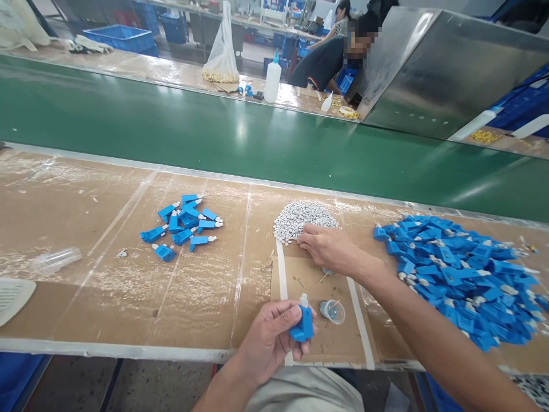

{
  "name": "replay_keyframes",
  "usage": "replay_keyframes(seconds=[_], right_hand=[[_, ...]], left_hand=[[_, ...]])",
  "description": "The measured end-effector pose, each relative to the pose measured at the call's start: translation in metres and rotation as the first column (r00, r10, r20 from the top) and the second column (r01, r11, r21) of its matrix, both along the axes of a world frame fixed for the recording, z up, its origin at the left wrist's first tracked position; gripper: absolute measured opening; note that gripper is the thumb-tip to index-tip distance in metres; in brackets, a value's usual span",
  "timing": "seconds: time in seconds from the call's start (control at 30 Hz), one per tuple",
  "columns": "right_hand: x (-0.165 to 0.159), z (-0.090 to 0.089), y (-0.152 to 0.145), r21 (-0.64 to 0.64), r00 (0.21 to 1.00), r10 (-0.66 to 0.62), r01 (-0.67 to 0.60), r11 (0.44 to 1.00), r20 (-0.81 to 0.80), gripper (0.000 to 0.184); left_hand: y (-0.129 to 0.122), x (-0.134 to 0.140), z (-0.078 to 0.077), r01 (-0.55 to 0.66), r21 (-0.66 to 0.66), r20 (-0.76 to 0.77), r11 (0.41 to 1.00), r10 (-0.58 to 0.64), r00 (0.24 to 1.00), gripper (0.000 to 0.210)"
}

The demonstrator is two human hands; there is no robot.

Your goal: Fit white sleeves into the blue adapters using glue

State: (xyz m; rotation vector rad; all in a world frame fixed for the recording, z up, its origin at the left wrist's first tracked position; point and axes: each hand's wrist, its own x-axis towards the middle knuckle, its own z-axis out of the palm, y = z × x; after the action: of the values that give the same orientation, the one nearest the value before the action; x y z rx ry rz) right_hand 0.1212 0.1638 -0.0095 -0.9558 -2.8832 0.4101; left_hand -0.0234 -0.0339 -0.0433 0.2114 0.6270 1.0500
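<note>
Green belt (171, 120): runs across the upper half of the frame, along the counter's far edge.
Counter (206, 309): its near edge crosses the lower frame, just below the left hand.
Large heap of blue plastic parts (463, 274): right of frame; it bounds that side, the right forearm passing before its near corner.
Small cluster of blue parts (186, 220): left of centre; a broad stretch of counter, the roomiest side, separates it from both hands.
Pile of small white pieces (304, 214): centre, straight up the frame from the left hand.
Right hand (328, 246): nearer the pile, fingertips bunched at its lower edge; I can't tell whether they pinch a piece.
Left hand (270, 332): lower centre, gripping one blue part.
Clear cup (334, 313): just right of that grip.
Held blue part (305, 326): long axis nearly upright in frame, white tip (303, 299) towards the pile.
</note>
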Motion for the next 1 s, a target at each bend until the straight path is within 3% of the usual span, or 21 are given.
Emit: replay_keyframes(seconds=[0.17,0.23,0.27,0.33,0.37,0.43,0.5,0.6,0.77,1.0], right_hand=[[0.006,0.017,-0.013,-0.123,0.988,-0.061,0.044,0.991,-0.142,0.019],[0.014,0.025,-0.026,-0.324,0.938,-0.154,0.048,0.945,-0.31,0.018],[0.017,0.028,-0.033,-0.47,0.877,-0.238,0.016,0.883,-0.417,0.016],[0.025,0.033,-0.049,-0.716,0.697,-0.449,-0.132,0.686,-0.559,0.017],[0.028,0.035,-0.056,-0.777,0.615,-0.537,-0.213,0.592,-0.578,0.019],[0.033,0.037,-0.068,-0.819,0.528,-0.628,-0.311,0.483,-0.571,0.018],[0.037,0.04,-0.078,-0.827,0.488,-0.668,-0.361,0.431,-0.561,0.014],[0.043,0.043,-0.088,-0.814,0.438,-0.691,-0.396,0.426,-0.575,0.013],[0.054,0.045,-0.099,-0.788,0.368,-0.701,-0.37,0.492,-0.611,0.012],[0.058,0.044,-0.103,-0.778,0.285,-0.729,-0.327,0.536,-0.623,0.011]], left_hand=[[0.0,-0.004,0.0,0.016,-0.013,0.004,1.0,-0.016,1.0,0.041],[0.0,-0.006,0.002,-0.007,-0.036,0.011,0.999,0.007,1.0,0.039],[0.0,-0.006,0.003,-0.02,-0.047,0.017,0.999,0.021,1.0,0.037],[0.0,-0.008,0.007,-0.035,-0.055,0.026,0.998,0.036,0.999,0.034],[0.001,-0.008,0.01,-0.034,-0.048,0.026,0.998,0.035,0.999,0.034],[0.003,-0.007,0.015,-0.018,-0.022,0.013,1.0,0.019,1.0,0.034],[0.004,-0.005,0.019,0.003,0.001,-0.003,1.0,-0.003,1.0,0.034],[0.005,-0.001,0.024,0.01,0.007,-0.014,1.0,-0.01,1.0,0.035],[0.006,0.005,0.028,0.021,-0.01,-0.066,1.0,-0.022,0.998,0.039],[0.005,0.01,0.03,0.032,-0.017,-0.133,0.999,-0.034,0.991,0.039]])
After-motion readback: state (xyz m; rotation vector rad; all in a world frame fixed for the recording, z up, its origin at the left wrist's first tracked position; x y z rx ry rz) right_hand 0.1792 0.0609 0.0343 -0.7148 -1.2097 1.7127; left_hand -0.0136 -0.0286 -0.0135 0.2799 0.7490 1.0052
